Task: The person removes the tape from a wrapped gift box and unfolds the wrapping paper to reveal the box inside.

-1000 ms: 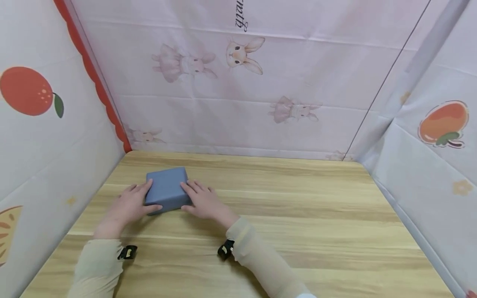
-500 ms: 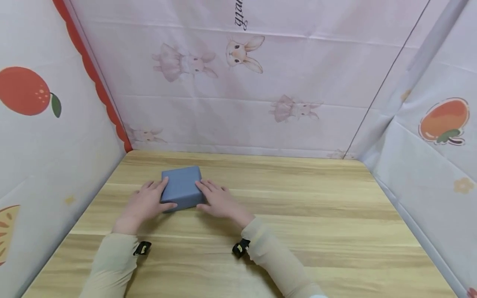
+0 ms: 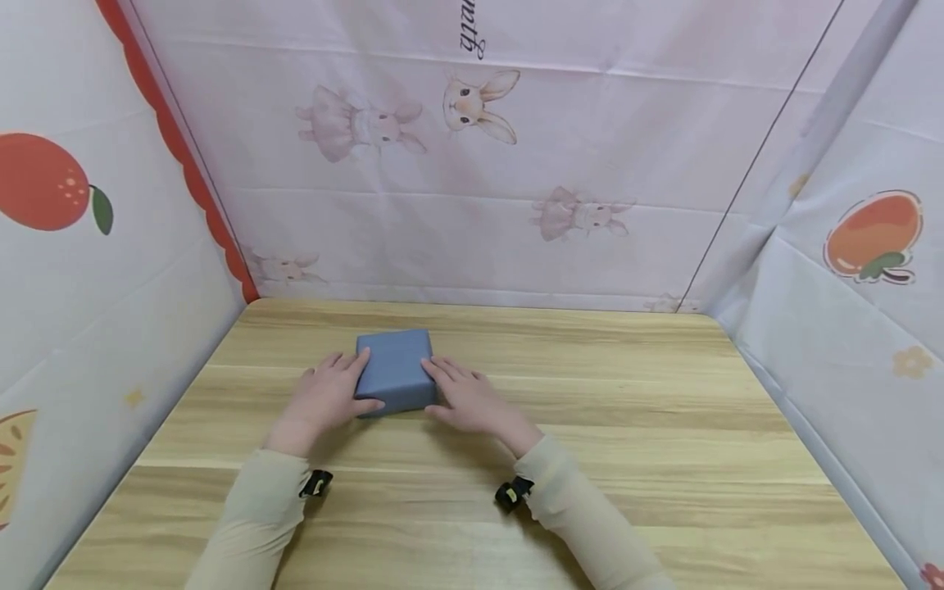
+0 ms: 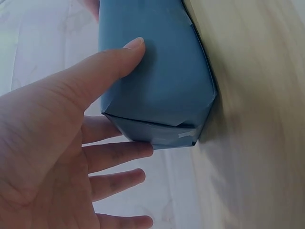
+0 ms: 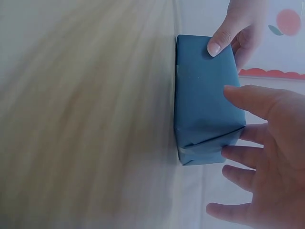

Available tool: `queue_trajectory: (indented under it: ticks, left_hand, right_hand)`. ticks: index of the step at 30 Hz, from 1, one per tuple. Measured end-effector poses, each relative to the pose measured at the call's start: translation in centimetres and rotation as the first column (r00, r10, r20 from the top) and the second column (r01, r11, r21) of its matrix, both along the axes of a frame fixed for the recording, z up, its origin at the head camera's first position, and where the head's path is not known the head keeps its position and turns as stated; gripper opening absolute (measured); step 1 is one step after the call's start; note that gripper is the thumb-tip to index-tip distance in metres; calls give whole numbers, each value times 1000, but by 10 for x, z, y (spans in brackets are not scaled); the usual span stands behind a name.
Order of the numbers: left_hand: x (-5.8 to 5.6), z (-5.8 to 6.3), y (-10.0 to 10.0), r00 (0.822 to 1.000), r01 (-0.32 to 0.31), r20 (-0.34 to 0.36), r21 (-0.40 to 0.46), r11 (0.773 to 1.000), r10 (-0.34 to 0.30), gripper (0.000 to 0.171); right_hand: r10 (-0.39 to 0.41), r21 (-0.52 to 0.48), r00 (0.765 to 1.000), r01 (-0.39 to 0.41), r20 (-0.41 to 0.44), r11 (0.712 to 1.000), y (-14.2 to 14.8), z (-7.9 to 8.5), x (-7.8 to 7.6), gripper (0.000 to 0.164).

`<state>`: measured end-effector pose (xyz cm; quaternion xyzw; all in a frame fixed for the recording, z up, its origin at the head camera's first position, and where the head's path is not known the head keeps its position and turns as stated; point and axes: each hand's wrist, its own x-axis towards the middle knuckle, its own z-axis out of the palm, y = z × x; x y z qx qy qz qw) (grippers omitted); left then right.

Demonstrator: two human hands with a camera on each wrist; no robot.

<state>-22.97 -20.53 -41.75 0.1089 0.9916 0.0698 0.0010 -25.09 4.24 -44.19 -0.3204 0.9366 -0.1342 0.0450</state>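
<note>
A box wrapped in plain blue paper [image 3: 396,360] rests on the wooden table, left of the middle in the head view. My left hand [image 3: 322,399] lies along its left side, fingers nearly straight. In the left wrist view its thumb [image 4: 107,62] lies on the front face, with a fingertip at the folded, taped end. On the opposite side is my right hand [image 3: 472,399], its fingertips on the top edge and right side. The right wrist view shows its thumb [image 5: 248,99] at the front face and the other fingers straight and spread.
The wooden table [image 3: 627,426] stretches out to the right and in front of the box. Behind stands a pink cloth wall [image 3: 442,238] printed with rabbits. White fruit-printed cloth walls [image 3: 841,328] rise at both sides. A small black camera sits on each wrist.
Between both hands, the blue box has slid to the right along the table. The two arms have moved right with it, and the hands lie on it in the same way.
</note>
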Motion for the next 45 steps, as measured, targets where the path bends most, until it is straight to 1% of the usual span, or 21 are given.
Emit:
queue_trajectory:
  ticks: [9, 16, 22, 27, 32, 36, 42, 45]
  left_hand:
    - [-4, 1, 22, 1000, 23, 11, -1, 1000, -23, 94]
    - [-11, 0, 44, 998, 59, 12, -13, 998, -59, 95]
    - [-12, -1, 65, 996, 87, 6, -10, 996, -87, 93]
    - [-12, -2, 80, 994, 107, 6, -23, 994, -106, 92]
    - [-12, -3, 96, 991, 130, -3, -29, 991, -130, 91]
    - [-10, -1, 107, 991, 134, 1, -26, 991, -134, 91]
    - [-9, 2, 121, 989, 147, 8, -30, 989, -147, 91]
    - [-9, 2, 126, 989, 150, 11, -22, 988, -149, 91]
  right_hand:
    - [-18, -24, 1000, 18, -5, 1000, 25, 1, 3, 78]
    - [-42, -51, 999, 42, 7, 998, 49, 3, 6, 77]
    - [-75, -63, 997, 76, 31, 995, 69, 2, 12, 77]
    - [-81, -79, 996, 83, 27, 993, 86, 3, 18, 75]
    - [-95, -82, 995, 97, 35, 992, 99, 10, 26, 75]
    - [-110, -63, 993, 113, 39, 992, 106, 17, 29, 74]
    - [-122, -24, 992, 123, 26, 992, 118, 26, 25, 67]
    - [-108, -23, 994, 109, 31, 994, 123, 28, 23, 64]
